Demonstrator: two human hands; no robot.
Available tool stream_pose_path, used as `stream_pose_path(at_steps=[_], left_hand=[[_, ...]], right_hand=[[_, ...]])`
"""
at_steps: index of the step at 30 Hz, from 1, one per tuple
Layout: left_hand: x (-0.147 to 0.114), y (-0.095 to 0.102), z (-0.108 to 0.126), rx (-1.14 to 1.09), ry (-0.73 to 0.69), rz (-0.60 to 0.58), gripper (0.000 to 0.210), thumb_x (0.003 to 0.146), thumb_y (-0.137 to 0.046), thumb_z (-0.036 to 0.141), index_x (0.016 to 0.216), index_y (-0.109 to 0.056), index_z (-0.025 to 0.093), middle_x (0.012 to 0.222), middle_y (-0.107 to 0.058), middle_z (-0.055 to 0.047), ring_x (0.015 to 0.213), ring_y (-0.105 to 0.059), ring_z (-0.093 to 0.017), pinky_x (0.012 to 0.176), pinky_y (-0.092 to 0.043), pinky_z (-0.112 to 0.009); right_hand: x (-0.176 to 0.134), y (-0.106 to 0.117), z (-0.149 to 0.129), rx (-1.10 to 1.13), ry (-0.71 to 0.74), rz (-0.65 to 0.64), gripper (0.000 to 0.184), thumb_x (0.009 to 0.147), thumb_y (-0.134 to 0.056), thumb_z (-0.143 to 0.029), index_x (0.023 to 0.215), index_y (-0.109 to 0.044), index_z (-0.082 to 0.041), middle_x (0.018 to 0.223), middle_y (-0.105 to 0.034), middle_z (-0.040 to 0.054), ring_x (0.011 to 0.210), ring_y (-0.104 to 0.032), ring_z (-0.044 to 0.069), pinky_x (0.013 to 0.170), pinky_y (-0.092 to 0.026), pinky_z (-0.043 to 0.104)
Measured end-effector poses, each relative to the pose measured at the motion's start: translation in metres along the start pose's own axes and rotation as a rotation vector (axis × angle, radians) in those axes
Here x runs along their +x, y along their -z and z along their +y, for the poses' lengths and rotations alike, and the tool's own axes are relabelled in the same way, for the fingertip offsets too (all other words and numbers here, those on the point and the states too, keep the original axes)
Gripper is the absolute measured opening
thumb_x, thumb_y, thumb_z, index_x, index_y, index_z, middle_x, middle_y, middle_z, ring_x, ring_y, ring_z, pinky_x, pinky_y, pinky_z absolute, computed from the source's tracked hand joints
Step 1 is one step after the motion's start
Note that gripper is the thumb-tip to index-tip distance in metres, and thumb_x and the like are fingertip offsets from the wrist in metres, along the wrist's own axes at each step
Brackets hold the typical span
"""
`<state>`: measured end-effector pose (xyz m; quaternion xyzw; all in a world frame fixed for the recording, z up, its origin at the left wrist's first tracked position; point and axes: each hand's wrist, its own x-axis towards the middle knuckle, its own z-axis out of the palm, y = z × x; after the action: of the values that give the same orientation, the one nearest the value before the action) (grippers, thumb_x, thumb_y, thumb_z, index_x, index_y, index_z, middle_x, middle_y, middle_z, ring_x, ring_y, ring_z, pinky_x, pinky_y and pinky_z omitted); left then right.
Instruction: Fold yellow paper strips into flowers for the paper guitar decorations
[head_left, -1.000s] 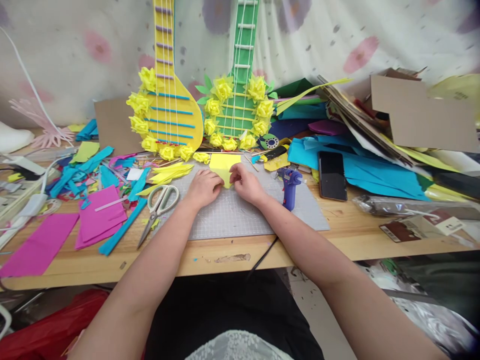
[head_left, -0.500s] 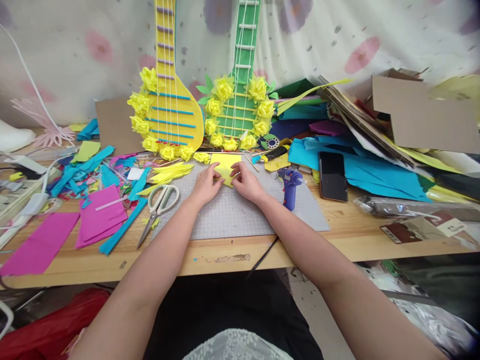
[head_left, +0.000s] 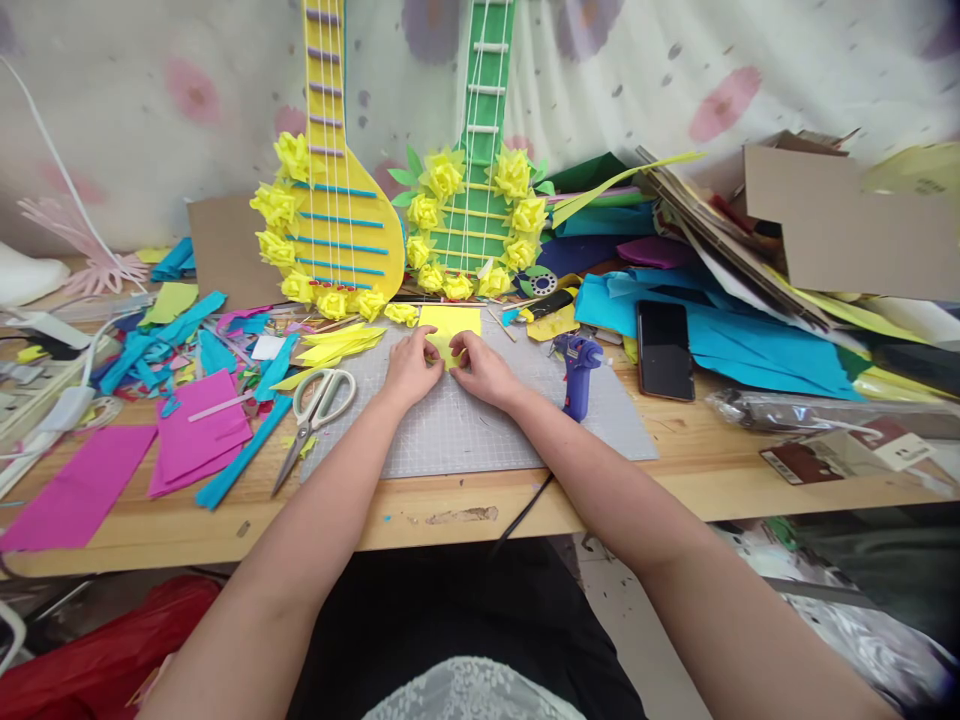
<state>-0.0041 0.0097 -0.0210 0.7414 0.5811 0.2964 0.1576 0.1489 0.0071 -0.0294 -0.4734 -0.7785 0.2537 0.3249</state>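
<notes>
Between my two hands is a piece of yellow paper (head_left: 444,350), partly covered by the fingers. My left hand (head_left: 412,368) pinches its left side, and my right hand (head_left: 484,370) grips its right side with curled fingers. Just beyond lies more yellow paper (head_left: 451,320), flat on the grey cutting mat (head_left: 450,430). A blue glue gun (head_left: 577,372) stands to the right of my right hand. Open-handled scissors (head_left: 315,420) rest left of my left forearm, near a stack of yellow paper strips (head_left: 341,345).
Behind the mat stand a yellow cardboard guitar (head_left: 349,225) and a green one (head_left: 472,215), both trimmed with yellow paper flowers. Pink paper sheets (head_left: 199,430) and blue scraps lie left. A phone (head_left: 666,350) and blue paper (head_left: 765,345) are on the right.
My right hand has moved slightly left, closer to my left hand, and less of the yellow paper between them shows. The view has shifted slightly.
</notes>
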Motion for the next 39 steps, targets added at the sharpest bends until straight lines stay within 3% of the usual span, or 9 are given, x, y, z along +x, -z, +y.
stream_pose_path(at_steps=[10,17,21,29,33,39], left_hand=[[0.001,0.0,0.001,0.018,0.002,-0.015,0.041,0.067,-0.054,0.014,0.106,-0.047,0.022,0.082,-0.067,-0.001,0.092,-0.059,-0.022,0.088,-0.037,-0.042],[0.001,0.0,0.001,0.085,-0.027,-0.021,0.025,0.068,-0.055,0.014,0.091,-0.055,0.024,0.08,-0.066,0.0,0.088,-0.055,-0.023,0.084,-0.038,-0.041],[0.0,0.0,0.002,0.182,-0.042,-0.044,0.009,0.07,-0.056,0.02,0.074,-0.062,0.023,0.085,-0.064,-0.004,0.095,-0.051,-0.027,0.085,-0.036,-0.044],[0.0,-0.002,0.003,0.189,0.001,-0.018,0.012,0.067,-0.065,0.034,0.075,-0.067,0.025,0.089,-0.059,-0.006,0.102,-0.046,-0.03,0.09,-0.033,-0.047],[0.001,-0.004,-0.003,0.16,0.0,0.018,0.01,0.068,-0.061,0.022,0.074,-0.067,0.026,0.088,-0.06,-0.005,0.1,-0.047,-0.029,0.091,-0.033,-0.048],[-0.001,0.004,-0.008,0.206,0.04,0.0,0.033,0.068,-0.045,0.004,0.077,-0.068,0.027,0.09,-0.061,-0.005,0.102,-0.047,-0.027,0.093,-0.033,-0.046]], right_hand=[[0.004,-0.003,0.002,-0.014,-0.008,0.0,0.018,0.074,-0.044,-0.015,0.092,-0.045,-0.02,0.084,-0.056,0.002,0.075,-0.051,0.014,0.069,-0.041,0.029],[0.005,-0.006,0.0,-0.083,-0.02,0.002,0.026,0.071,-0.04,-0.007,0.093,-0.047,-0.019,0.088,-0.058,0.0045,0.075,-0.051,0.015,0.072,-0.042,0.031],[0.005,-0.005,0.001,-0.087,-0.006,-0.009,0.028,0.07,-0.04,-0.006,0.094,-0.047,-0.019,0.09,-0.057,0.0055,0.077,-0.051,0.015,0.074,-0.043,0.031],[0.004,-0.009,0.004,-0.172,0.079,-0.022,0.031,0.069,-0.041,-0.007,0.099,-0.046,-0.015,0.095,-0.056,0.0102,0.089,-0.05,0.02,0.082,-0.041,0.035],[0.003,-0.009,0.002,-0.228,0.103,-0.02,0.031,0.07,-0.039,-0.005,0.099,-0.047,-0.014,0.096,-0.055,0.0111,0.09,-0.05,0.021,0.085,-0.041,0.035],[0.002,-0.01,0.001,-0.273,0.099,-0.011,0.033,0.072,-0.038,-0.005,0.102,-0.048,-0.015,0.096,-0.055,0.0102,0.09,-0.051,0.02,0.086,-0.041,0.034]])
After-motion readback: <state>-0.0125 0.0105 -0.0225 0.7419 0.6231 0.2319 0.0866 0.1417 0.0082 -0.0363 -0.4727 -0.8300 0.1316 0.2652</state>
